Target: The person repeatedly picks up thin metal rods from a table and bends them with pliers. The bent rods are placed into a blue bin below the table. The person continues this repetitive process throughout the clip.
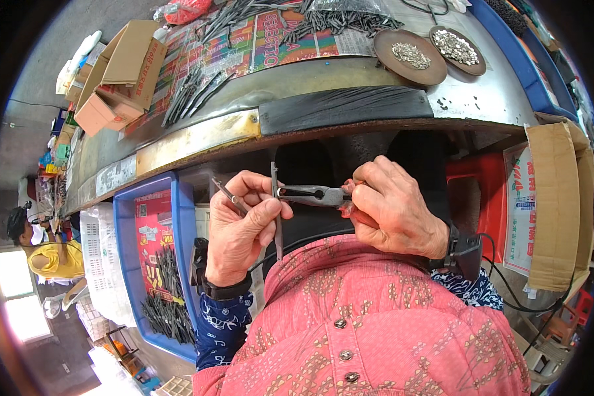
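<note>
My left hand (244, 221) pinches a thin dark metal strip (276, 228) upright between thumb and fingers. A second slim metal piece (228, 195) sticks out from between its other fingers. Gripped in my right hand (399, 211) is a pair of pliers (318, 195) with red handles, partly covered by the palm. Its jaws point left and touch the strip, where a small shiny part shows at the tip. Both hands are above my lap, in front of the bench edge.
Ahead stands a workbench (310, 82) with dark strips and two brown plates (429, 74) of small silver parts. Left are a cardboard box (129, 69) and a blue bin (183, 231) of dark pieces. Another carton (553, 204) stands right. A person in yellow (58, 261) is far left.
</note>
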Available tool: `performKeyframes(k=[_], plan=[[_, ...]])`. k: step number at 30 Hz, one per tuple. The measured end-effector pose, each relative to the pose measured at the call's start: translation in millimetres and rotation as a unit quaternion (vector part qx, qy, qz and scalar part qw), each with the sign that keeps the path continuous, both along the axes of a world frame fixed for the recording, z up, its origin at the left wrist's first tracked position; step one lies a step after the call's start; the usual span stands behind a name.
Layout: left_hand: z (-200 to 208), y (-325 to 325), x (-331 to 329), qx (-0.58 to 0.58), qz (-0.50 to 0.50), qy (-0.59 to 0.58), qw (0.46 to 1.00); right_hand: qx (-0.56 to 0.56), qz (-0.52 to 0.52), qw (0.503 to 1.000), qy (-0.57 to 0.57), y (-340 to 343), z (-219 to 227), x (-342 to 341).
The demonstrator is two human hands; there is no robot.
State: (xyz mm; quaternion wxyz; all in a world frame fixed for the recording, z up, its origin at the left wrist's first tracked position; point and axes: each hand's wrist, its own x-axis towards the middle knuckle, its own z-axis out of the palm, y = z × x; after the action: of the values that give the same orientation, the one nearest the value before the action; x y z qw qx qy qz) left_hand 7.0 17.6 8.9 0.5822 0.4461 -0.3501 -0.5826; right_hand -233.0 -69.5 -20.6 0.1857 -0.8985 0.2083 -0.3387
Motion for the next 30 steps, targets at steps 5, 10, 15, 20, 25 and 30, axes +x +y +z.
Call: performKeyframes(k=[5,10,15,20,25,30], plan=[[-3,5,-8,-0.085,0.054,-0.254,0.962,0.197,0.116,0.973,-0.031,-7,-3,-4],[5,3,-4,-0.187,0.083,-0.492,0.846,0.446,0.183,0.876,0.025,-13,-1,-5],[16,-17,11,-0.235,0.062,-0.574,0.782,0.260,0.129,0.955,-0.070,-11,-6,2],[24,-46,40,-0.196,0.099,-0.650,0.727,0.227,0.043,0.969,-0.085,-13,-6,-3],[18,-85,70,-0.195,0.139,-0.687,0.686,0.198,0.017,0.976,-0.089,-14,-10,-2],[8,-118,91,-0.197,0.160,-0.681,0.687,0.169,0.007,0.983,-0.077,-18,-16,0]])
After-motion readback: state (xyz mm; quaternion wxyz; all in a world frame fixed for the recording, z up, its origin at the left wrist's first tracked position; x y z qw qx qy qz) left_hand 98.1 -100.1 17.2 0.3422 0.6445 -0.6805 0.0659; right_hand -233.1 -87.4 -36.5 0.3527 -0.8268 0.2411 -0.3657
